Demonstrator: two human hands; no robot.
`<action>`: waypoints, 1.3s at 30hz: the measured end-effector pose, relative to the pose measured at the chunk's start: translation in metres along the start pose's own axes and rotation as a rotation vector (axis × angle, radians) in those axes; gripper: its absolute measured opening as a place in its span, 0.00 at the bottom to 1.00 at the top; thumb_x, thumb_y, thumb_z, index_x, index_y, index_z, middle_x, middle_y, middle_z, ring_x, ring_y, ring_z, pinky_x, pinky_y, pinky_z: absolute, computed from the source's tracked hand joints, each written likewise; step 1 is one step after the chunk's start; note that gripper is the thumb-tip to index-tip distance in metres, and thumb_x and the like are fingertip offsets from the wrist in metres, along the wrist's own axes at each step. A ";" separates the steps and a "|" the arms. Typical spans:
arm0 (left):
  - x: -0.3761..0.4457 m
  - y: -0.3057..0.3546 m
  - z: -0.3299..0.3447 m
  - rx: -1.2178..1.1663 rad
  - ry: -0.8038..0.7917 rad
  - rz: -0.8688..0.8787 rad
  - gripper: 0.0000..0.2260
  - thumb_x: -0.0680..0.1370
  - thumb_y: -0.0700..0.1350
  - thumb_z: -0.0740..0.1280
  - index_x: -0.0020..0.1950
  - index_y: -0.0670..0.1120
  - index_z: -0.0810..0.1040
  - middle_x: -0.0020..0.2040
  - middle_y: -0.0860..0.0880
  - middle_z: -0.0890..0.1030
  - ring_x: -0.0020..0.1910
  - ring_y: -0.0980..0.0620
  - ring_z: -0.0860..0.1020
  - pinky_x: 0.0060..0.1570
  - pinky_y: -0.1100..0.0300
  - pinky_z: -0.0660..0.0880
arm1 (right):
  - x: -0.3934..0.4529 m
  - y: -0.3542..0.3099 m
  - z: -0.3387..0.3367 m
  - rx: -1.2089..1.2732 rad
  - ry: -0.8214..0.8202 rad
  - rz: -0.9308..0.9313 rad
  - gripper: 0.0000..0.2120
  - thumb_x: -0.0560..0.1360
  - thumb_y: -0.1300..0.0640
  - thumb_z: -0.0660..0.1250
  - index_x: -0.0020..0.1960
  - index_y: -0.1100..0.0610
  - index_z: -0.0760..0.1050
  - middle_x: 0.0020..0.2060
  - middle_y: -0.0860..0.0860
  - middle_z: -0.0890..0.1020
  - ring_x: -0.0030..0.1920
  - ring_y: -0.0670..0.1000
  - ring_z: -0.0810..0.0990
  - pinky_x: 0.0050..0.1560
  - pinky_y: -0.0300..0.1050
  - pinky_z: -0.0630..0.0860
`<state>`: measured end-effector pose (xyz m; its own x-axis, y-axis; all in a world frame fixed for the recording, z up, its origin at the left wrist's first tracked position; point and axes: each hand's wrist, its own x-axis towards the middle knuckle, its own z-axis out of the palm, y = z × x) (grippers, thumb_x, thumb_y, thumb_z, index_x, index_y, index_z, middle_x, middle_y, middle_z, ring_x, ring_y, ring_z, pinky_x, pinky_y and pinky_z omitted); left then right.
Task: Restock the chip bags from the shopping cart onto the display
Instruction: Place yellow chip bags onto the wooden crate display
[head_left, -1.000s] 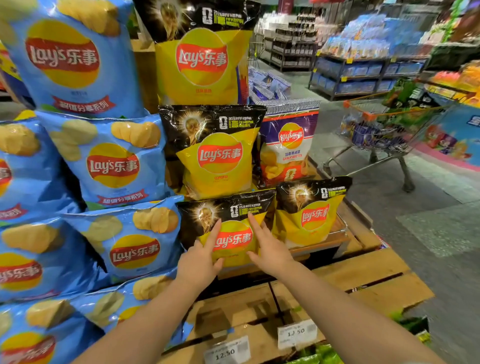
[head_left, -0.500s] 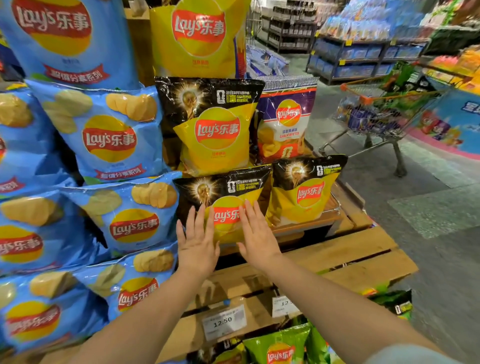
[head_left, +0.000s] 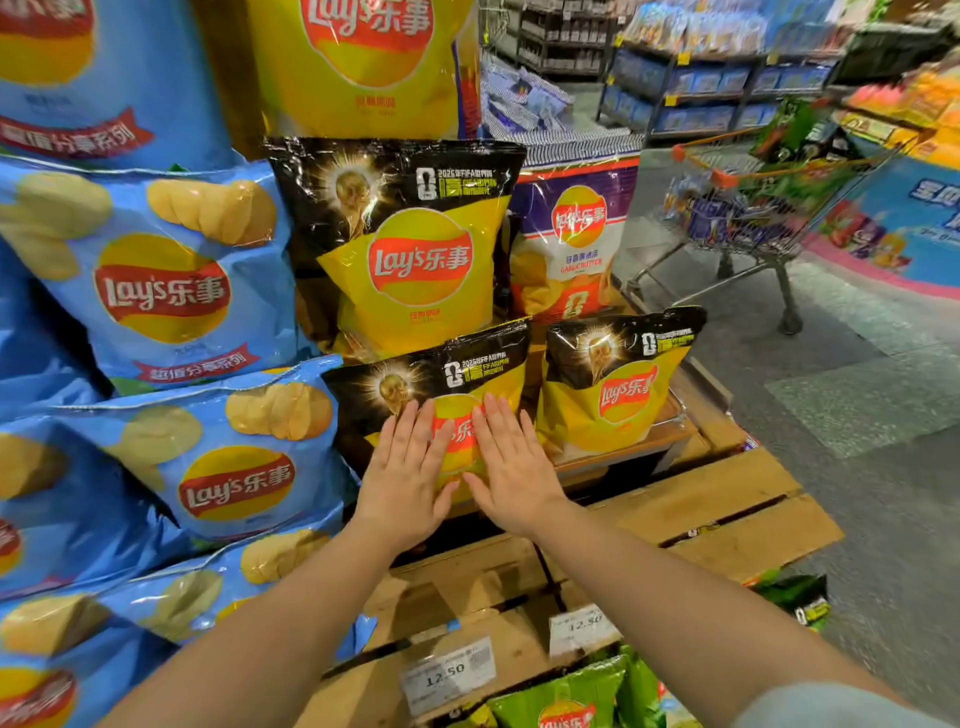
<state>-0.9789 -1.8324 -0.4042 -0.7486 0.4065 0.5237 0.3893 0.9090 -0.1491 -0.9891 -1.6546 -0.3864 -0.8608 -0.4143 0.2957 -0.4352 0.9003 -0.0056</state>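
A small black-and-yellow chip bag (head_left: 457, 371) leans on the lower wooden step of the display (head_left: 691, 499). My left hand (head_left: 405, 473) and my right hand (head_left: 511, 467) lie flat on its front with straight fingers, side by side, pressing it back. A matching small bag (head_left: 618, 384) stands just to its right. Above them stands a bigger black-and-yellow bag (head_left: 410, 244), with a purple-and-white bag (head_left: 574, 234) beside it. The shopping cart (head_left: 748, 208) with orange handles stands in the aisle at the right, holding several bags.
Large blue chip bags (head_left: 171, 275) are stacked down the left side. Price tags (head_left: 449, 673) reading 12.50 sit on the front plank, with green bags (head_left: 566, 701) below. Store shelving (head_left: 691, 88) fills the background beyond grey floor.
My hands went from gripping the small bag's sides to lying flat on its front with straight fingers. The camera has dipped and moved closer.
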 end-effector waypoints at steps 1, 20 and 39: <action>0.001 -0.003 0.002 0.002 0.011 0.014 0.36 0.77 0.59 0.51 0.78 0.44 0.41 0.78 0.42 0.39 0.77 0.44 0.41 0.74 0.48 0.40 | 0.001 0.002 0.003 -0.005 0.012 -0.016 0.39 0.75 0.41 0.51 0.77 0.62 0.44 0.75 0.59 0.56 0.74 0.57 0.55 0.71 0.53 0.50; -0.011 -0.006 0.007 0.141 -0.075 0.142 0.37 0.76 0.57 0.51 0.77 0.40 0.41 0.78 0.43 0.40 0.77 0.45 0.42 0.75 0.49 0.41 | 0.006 0.009 0.025 -0.103 0.222 -0.158 0.37 0.77 0.45 0.48 0.76 0.60 0.35 0.76 0.56 0.34 0.76 0.54 0.36 0.74 0.51 0.43; -0.024 0.014 -0.022 0.171 -0.185 0.095 0.51 0.64 0.45 0.73 0.76 0.38 0.44 0.78 0.42 0.42 0.76 0.42 0.44 0.74 0.47 0.37 | -0.032 -0.012 -0.008 -0.074 -0.023 0.014 0.46 0.69 0.46 0.72 0.75 0.62 0.51 0.75 0.59 0.55 0.74 0.58 0.58 0.70 0.57 0.59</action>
<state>-0.9441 -1.8316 -0.4001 -0.8047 0.4860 0.3410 0.3774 0.8621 -0.3381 -0.9543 -1.6514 -0.3883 -0.8726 -0.4041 0.2742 -0.4035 0.9129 0.0615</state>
